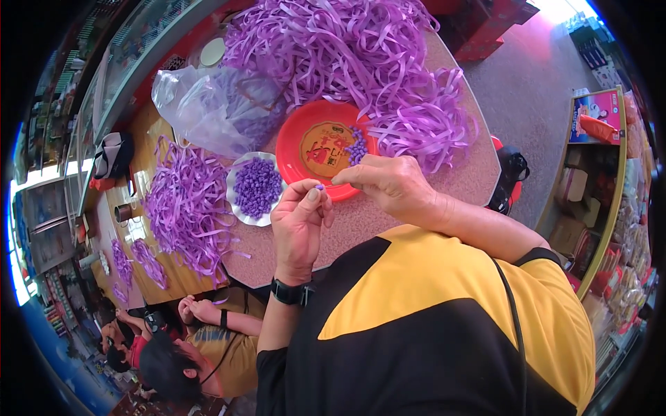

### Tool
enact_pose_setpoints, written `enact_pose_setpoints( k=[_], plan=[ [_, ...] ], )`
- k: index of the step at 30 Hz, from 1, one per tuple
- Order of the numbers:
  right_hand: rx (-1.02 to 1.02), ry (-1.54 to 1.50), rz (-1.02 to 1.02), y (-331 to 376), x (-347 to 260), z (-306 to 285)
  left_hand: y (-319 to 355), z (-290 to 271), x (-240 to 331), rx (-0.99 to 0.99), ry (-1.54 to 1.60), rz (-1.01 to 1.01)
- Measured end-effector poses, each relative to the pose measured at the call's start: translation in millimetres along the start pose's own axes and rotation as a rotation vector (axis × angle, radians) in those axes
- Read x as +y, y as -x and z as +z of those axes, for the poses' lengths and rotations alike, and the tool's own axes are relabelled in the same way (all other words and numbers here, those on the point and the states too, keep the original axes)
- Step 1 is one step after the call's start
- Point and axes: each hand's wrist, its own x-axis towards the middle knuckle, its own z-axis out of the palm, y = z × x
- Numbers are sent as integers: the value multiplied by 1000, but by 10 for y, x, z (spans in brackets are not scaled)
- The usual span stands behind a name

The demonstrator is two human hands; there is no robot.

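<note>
By the red basin (290, 149), left fingers (310, 199) pinch one purple bead (319, 186); right fingers (352, 175) press together. Inside it, loose beads (358, 148) remain.

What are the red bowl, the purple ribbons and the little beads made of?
Red bowl: probably plastic; smooth, evenly coloured wall. Purple ribbons: perhaps satin or plastic, with a soft sheen along the folds. Beads: likely plastic, being uniformly purple.

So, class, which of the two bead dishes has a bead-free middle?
The red dish: its purple beads gather at one side, while those in the white dish cover the middle.
</note>
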Motion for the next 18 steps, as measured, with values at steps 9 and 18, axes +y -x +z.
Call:
enact_pose_setpoints(
  k=[9, 18],
  plan=[
    [45, -5, 18, -10, 94, 87, -104, -56, -51, 3, -83, -19],
    [39, -10, 98, -41, 173, 145, -257, -124, -57, 9, -33, -31]
  ],
)
